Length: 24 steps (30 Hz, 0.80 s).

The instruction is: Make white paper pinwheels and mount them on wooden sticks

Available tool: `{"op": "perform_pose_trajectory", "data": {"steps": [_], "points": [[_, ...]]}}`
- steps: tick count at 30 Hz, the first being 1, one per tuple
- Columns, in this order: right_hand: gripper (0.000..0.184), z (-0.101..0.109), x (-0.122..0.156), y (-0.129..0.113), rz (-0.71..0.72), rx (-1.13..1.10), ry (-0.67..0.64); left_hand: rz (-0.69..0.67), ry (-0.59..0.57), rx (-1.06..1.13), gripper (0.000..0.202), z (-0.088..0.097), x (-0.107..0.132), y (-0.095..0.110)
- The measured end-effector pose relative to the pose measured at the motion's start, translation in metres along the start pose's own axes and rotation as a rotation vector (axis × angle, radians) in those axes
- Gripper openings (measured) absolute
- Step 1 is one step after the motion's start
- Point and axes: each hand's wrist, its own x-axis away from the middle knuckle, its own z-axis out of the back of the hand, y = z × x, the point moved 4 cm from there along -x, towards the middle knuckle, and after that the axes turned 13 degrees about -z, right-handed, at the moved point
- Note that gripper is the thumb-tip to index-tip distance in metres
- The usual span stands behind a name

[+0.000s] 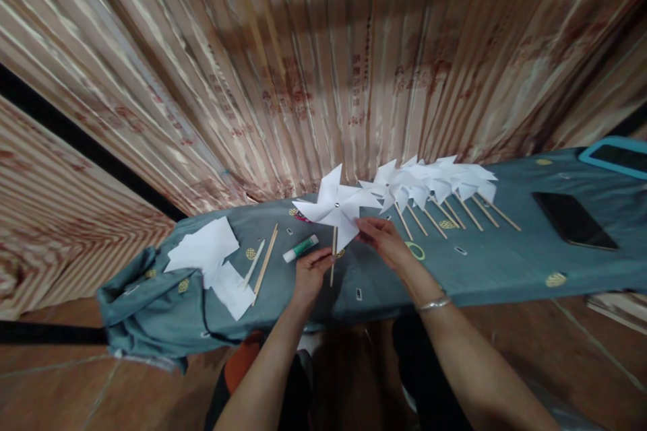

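Note:
A white paper pinwheel (331, 207) with a small round pin at its centre stands upright above the cloth. My left hand (312, 273) is closed round its thin wooden stick, below the paper. The fingers of my right hand (384, 240) are pinched at the lower right blade's edge. Just left of the pinwheel lies a green and white glue stick (300, 248). To the right, several finished-looking pinwheels (429, 182) overlap in a row, their sticks pointing toward me. A light green ring (416, 251), perhaps scissors or tape, lies beside my right hand, partly hidden.
On the left are white paper sheets (205, 246), loose wooden sticks (265, 266) and a white pencil-like stick (254, 262). A dark phone (575, 220) and a blue-framed device (617, 156) lie at the right. Green cloth (495, 259) covers the narrow table, against stacked striped sheets (323, 81).

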Motion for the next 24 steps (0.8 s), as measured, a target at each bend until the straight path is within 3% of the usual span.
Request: {"op": "perform_pose_trajectory", "data": {"steps": [7, 14, 18, 24], "points": [[0.043, -0.007, 0.0, 0.003, 0.018, 0.064, -0.005, -0.035, -0.065, 0.002, 0.031, -0.005, 0.002, 0.004], [0.043, -0.021, 0.003, 0.014, 0.142, 0.456, -0.042, -0.055, -0.083, 0.008, 0.027, -0.009, 0.002, 0.007], [0.038, -0.019, 0.013, 0.008, 0.164, 0.519, -0.058, -0.064, -0.063, -0.019, 0.026, -0.005, 0.001, 0.011], [0.038, 0.023, 0.019, -0.029, 0.367, 0.255, 0.295, -0.055, -0.04, -0.076, 0.023, 0.002, -0.001, 0.006]]}}
